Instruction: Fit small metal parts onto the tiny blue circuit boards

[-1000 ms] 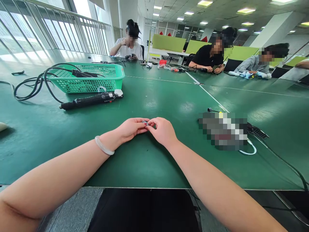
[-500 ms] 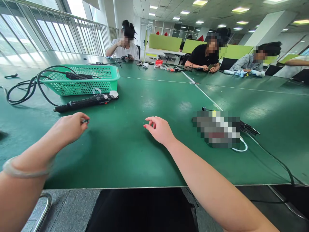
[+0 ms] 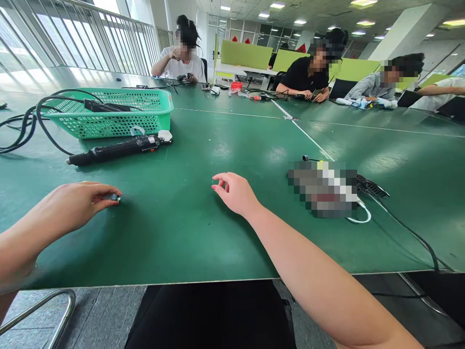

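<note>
My left hand (image 3: 78, 206) is low over the left part of the green table (image 3: 174, 232). Its thumb and fingers pinch a small dark and silvery piece (image 3: 115, 198), too small to identify. My right hand (image 3: 234, 194) rests near the middle of the table with curled fingers. Between its thumb and index fingertip a thin pale sliver faintly shows, too tiny to name. Beyond my left hand lies a black electric screwdriver (image 3: 116, 150) with a white end, in front of a green plastic basket (image 3: 116, 127).
Black cables (image 3: 31, 121) loop out of the basket at the left. A pixelated device (image 3: 323, 189) with a white cord (image 3: 363, 213) and black cables sits at the right. Several people work along the far side, near a red box (image 3: 236, 86). The table's front edge (image 3: 174, 283) runs before my lap.
Both hands were together on the small piece. My left hand has carried it away to the left, while the right has stayed near the same spot. The view has shifted slightly.
</note>
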`<state>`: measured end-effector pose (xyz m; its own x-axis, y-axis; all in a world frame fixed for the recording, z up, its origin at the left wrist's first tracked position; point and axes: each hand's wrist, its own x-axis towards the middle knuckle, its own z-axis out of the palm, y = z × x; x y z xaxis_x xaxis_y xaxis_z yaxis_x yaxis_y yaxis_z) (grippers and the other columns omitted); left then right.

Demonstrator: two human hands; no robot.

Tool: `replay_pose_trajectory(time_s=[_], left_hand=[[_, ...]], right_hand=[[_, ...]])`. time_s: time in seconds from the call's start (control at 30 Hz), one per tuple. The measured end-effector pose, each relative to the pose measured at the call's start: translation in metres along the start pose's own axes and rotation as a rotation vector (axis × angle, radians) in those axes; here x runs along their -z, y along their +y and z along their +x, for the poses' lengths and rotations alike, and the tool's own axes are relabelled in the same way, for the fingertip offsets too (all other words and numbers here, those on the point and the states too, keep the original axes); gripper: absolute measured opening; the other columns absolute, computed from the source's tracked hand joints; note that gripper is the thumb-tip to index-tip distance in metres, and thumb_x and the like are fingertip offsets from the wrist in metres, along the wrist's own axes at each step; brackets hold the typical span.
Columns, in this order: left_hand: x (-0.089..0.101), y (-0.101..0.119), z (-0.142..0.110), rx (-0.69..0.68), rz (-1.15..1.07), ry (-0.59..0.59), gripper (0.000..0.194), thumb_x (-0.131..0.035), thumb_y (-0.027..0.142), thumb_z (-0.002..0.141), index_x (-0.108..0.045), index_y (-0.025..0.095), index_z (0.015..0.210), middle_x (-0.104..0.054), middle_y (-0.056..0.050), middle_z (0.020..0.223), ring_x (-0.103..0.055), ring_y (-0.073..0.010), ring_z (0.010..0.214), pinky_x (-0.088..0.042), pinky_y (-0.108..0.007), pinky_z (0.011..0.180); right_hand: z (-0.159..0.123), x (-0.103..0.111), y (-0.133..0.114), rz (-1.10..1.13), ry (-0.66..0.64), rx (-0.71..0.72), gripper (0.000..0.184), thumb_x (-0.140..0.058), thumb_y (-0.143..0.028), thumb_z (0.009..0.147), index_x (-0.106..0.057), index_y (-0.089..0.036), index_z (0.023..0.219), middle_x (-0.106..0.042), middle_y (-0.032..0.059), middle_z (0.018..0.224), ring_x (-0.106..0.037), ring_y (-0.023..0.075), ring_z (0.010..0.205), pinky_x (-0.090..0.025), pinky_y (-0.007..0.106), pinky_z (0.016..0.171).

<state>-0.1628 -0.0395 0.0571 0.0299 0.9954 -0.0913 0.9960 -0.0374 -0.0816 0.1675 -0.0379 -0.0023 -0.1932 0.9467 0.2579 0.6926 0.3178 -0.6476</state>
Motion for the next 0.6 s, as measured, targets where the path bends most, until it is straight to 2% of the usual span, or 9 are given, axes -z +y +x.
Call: replay_pose_trajectory(time_s=[0.07,0.2,0.27,0.37,0.4,0.47,0.57,0.6], left_hand=[[0.000,-0.002,-0.003,0.015,-0.008,-0.008,0.031,-0.052,0.039,0.082,-0.071,0.026,0.104,-0.073,0.000,0.103,-0.064,-0.0228,0.091,-0.040,-0.025,0.076],[-0.003,-0.012,-0.007,0.158,-0.133,-0.008,0.038,-0.047,0.047,0.084,-0.067,0.033,0.114,-0.074,0.003,0.095,-0.063,-0.0248,0.089,-0.042,-0.029,0.076],[-0.008,-0.016,-0.006,0.238,-0.351,0.036,0.038,-0.047,0.049,0.083,-0.066,0.034,0.112,-0.074,0.004,0.092,-0.063,-0.0236,0.091,-0.042,-0.030,0.080],[-0.022,-0.011,-0.002,0.282,-0.798,0.120,0.031,-0.054,0.044,0.081,-0.065,0.028,0.105,-0.072,0.002,0.108,-0.061,-0.0187,0.101,-0.042,-0.027,0.086],[-0.026,-0.005,0.000,0.282,-0.889,0.146,0.030,-0.055,0.043,0.081,-0.064,0.025,0.103,-0.070,0.000,0.114,-0.060,-0.0180,0.101,-0.042,-0.026,0.087],[-0.034,0.015,0.005,0.242,-0.923,0.173,0.031,-0.057,0.039,0.080,-0.062,0.020,0.104,-0.068,-0.005,0.117,-0.060,-0.0187,0.098,-0.043,-0.029,0.088],[-0.039,0.063,0.011,0.077,-0.949,0.182,0.031,-0.054,0.038,0.082,-0.063,0.018,0.104,-0.069,-0.008,0.111,-0.060,-0.0201,0.100,-0.041,-0.032,0.092],[-0.039,0.082,0.013,0.036,-0.987,0.147,0.029,-0.054,0.038,0.082,-0.064,0.019,0.101,-0.070,-0.008,0.106,-0.061,-0.0204,0.099,-0.042,-0.032,0.091]], right_hand=[[0.000,-0.001,0.000,-0.002,-0.009,-0.001,0.025,-0.053,-0.030,0.088,-0.064,-0.019,0.107,-0.064,0.0014,0.085,-0.052,0.0105,0.065,-0.044,0.028,0.067],[0.000,-0.002,0.001,-0.002,-0.025,-0.003,0.025,-0.052,-0.030,0.088,-0.064,-0.019,0.107,-0.064,0.0011,0.085,-0.051,0.0102,0.065,-0.044,0.028,0.067],[0.000,-0.002,0.001,0.002,-0.034,-0.008,0.025,-0.052,-0.030,0.088,-0.064,-0.020,0.107,-0.064,0.0010,0.086,-0.051,0.0101,0.065,-0.044,0.028,0.067],[0.000,-0.002,0.001,0.010,-0.048,-0.010,0.025,-0.053,-0.030,0.088,-0.064,-0.020,0.107,-0.064,0.0011,0.087,-0.052,0.0101,0.066,-0.044,0.027,0.066],[0.000,-0.002,0.001,0.013,-0.052,-0.010,0.025,-0.053,-0.030,0.088,-0.064,-0.020,0.107,-0.064,0.0012,0.088,-0.051,0.0101,0.066,-0.044,0.028,0.066],[0.000,-0.003,0.001,0.016,-0.062,-0.010,0.025,-0.052,-0.030,0.088,-0.064,-0.020,0.107,-0.064,0.0015,0.087,-0.052,0.0101,0.065,-0.045,0.028,0.066],[-0.001,-0.003,0.001,0.018,-0.083,-0.013,0.025,-0.052,-0.031,0.088,-0.065,-0.020,0.107,-0.065,0.0022,0.087,-0.053,0.0104,0.065,-0.045,0.028,0.065],[0.000,-0.003,0.001,0.012,-0.090,-0.014,0.025,-0.052,-0.030,0.088,-0.065,-0.020,0.106,-0.065,0.0024,0.087,-0.054,0.0107,0.066,-0.046,0.028,0.065]])
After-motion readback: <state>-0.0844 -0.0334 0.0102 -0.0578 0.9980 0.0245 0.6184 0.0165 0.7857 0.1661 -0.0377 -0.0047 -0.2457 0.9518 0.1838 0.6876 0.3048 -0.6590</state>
